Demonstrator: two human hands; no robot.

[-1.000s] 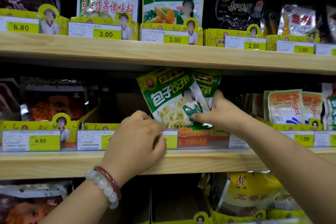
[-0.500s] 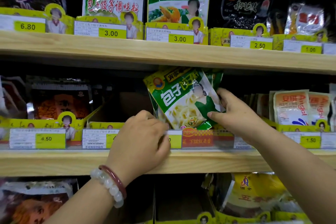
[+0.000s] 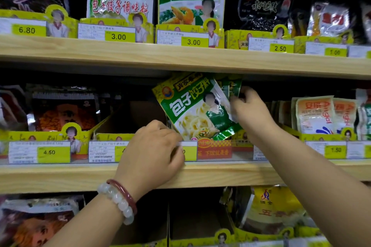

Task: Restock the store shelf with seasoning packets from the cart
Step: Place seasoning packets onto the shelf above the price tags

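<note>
The green dumpling seasoning packet (image 3: 197, 107) stands tilted in a yellow cardboard display tray (image 3: 212, 142) on the middle wooden shelf (image 3: 220, 174), its top leaning left and nearly touching the underside of the shelf above. A second green packet (image 3: 232, 87) shows just behind its upper right corner.

The right hand (image 3: 251, 110) reaches in from the lower right of the packet, forearm rising diagonally, wrist bent slightly. Its thumb and fingers pinch the packet's right edge near the top, where the second packet also sits; whether both are in the grip I cannot tell.

The left hand (image 3: 150, 152) comes up from below and left of the packet, back of the hand toward the camera, fingers curled forward over the tray's front lip beside the packet's lower left corner. The fingertips are hidden, so what they grip cannot be told. The wrist wears a white bead bracelet (image 3: 116, 202) and a red bangle (image 3: 124, 192).

Left of the packet, past an open tray slot, sits a dark packet with orange contents (image 3: 64, 112) above a 4.50 price tag (image 3: 49, 152). Right of it stand pale orange-labelled packets (image 3: 313, 114).
</note>
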